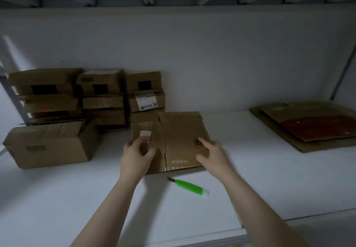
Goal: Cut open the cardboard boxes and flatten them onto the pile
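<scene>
From the head camera we see the box lying partly flattened on the white desk, just in front of a stack of closed boxes against the wall. Our left hand curls round its left flap and grips it. Our right hand presses the right panel with fairly straight fingers. A green knife lies beside the box's near edge, untouched. The pile of flat cardboard sits well apart, far right.
</scene>
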